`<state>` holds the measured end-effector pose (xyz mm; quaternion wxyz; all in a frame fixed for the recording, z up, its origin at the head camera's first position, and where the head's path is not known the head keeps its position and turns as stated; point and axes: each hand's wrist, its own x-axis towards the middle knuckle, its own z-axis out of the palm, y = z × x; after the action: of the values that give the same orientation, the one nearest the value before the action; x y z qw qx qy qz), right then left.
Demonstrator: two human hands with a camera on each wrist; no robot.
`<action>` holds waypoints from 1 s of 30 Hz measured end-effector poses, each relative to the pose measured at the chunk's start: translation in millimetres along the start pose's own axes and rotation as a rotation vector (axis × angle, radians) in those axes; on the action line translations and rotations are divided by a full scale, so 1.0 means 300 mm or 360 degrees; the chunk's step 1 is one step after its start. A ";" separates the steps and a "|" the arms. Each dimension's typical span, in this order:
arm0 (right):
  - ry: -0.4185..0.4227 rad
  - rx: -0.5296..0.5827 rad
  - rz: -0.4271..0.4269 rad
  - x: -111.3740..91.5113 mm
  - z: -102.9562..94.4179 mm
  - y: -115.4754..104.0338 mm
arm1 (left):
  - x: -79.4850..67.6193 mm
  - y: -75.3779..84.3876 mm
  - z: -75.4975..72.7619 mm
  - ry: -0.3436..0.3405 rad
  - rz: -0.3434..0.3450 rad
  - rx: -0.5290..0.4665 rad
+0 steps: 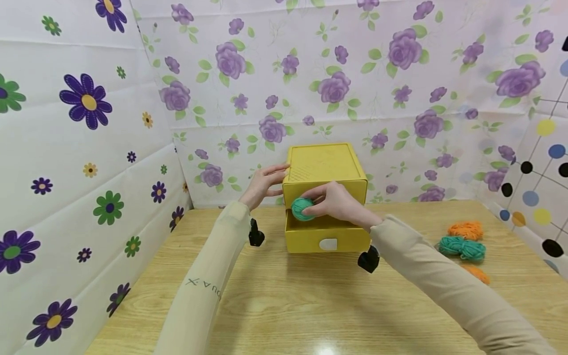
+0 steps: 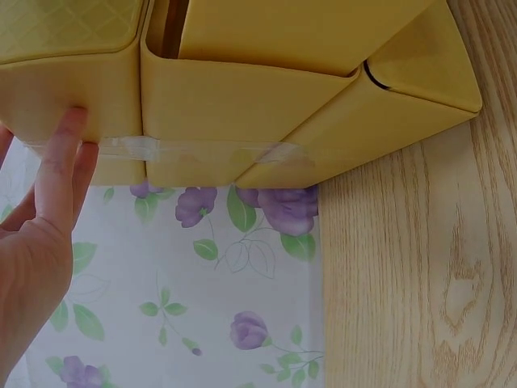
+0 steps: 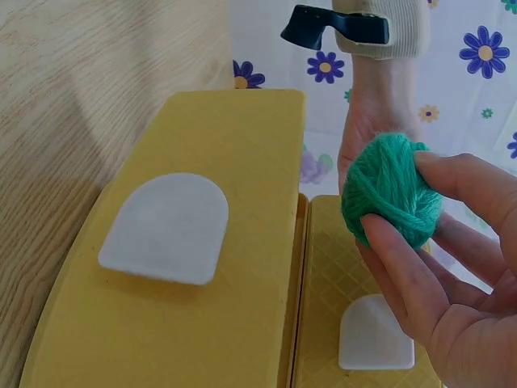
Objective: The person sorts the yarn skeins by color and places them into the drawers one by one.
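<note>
A yellow two-drawer box (image 1: pixel 324 160) stands against the back wall, its lower drawer (image 1: pixel 306 242) pulled out toward me. My right hand (image 1: pixel 337 201) pinches a green ball of yarn (image 1: pixel 300 209) between thumb and fingers, above the left part of that drawer. The right wrist view shows the green ball (image 3: pixel 389 190) clearly, with the white tab (image 3: pixel 166 226) of the lower drawer beside it. My left hand (image 1: pixel 264 186) touches the box's left side with nearly straight fingers, as the left wrist view shows too. The drawer's inside is mostly hidden.
On the table's right side lie an orange yarn bundle (image 1: pixel 466 230), a green yarn skein (image 1: pixel 462 249) and another orange bundle (image 1: pixel 477 272), partly behind my right sleeve. Flowered cloth (image 1: pixel 248 98) hangs behind the wooden table (image 1: pixel 284 305) and on its left.
</note>
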<state>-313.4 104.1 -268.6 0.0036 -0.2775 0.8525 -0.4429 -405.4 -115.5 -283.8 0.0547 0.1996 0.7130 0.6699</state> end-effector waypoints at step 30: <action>0.0087 -0.0017 0.0126 0.011 0.034 -0.008 | 0.002 0.002 -0.001 0.0026 -0.0014 -0.0009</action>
<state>-312.6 93.7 -272.3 -0.0037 -0.2315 0.8649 -0.4453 -405.8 -115.4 -283.3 0.0524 0.1907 0.7125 0.6732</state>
